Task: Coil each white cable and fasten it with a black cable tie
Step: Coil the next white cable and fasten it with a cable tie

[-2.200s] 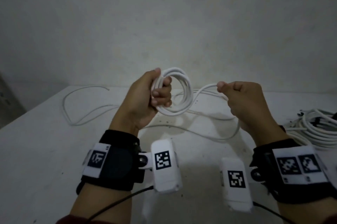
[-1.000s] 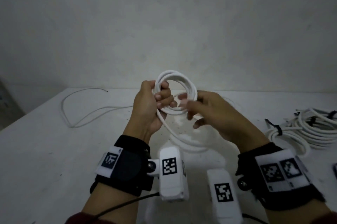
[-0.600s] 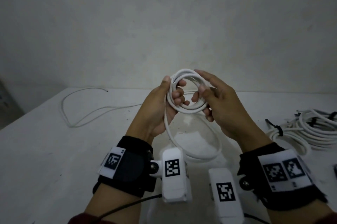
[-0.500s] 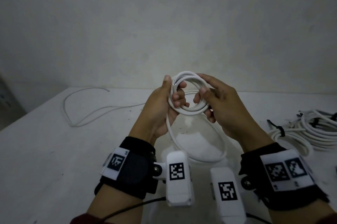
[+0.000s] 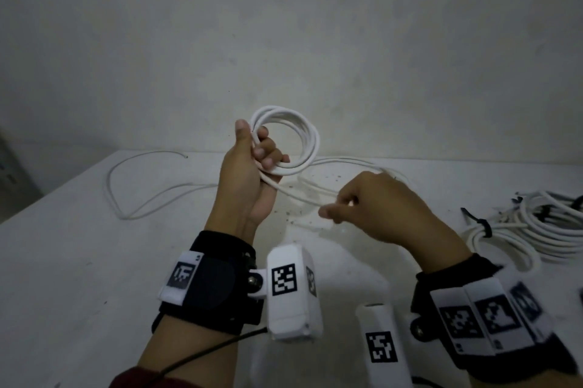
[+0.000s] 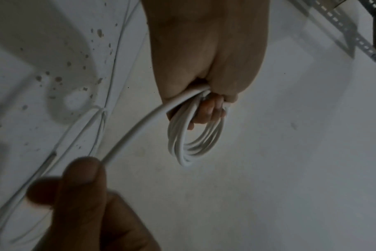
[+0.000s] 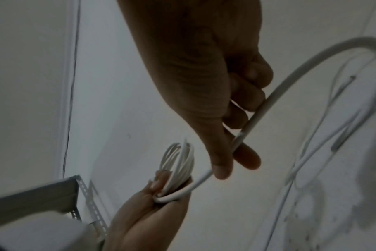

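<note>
My left hand [image 5: 252,163] is raised above the table and grips a coil of white cable [image 5: 303,141] of several loops, thumb up, fingers curled through the ring. The same coil [image 6: 195,139] hangs from those fingers in the left wrist view. A loose strand [image 5: 303,192] runs down from the coil to my right hand [image 5: 353,207], which pinches it between thumb and fingertips, lower and to the right. In the right wrist view the strand [image 7: 268,101] passes under the curled fingers. The cable's free tail [image 5: 132,195] lies looped on the table at the left.
The white table [image 5: 63,277] meets a grey wall. At the right edge lies a pile of coiled white cables [image 5: 542,229] with black ties [image 5: 482,223] on them. A perforated metal bracket [image 6: 341,28] shows beyond the table in the wrist views.
My right hand has left the coil, dropped down and to the right, and now pinches the loose strand. The left hand has lifted the coil a little and holds it alone.
</note>
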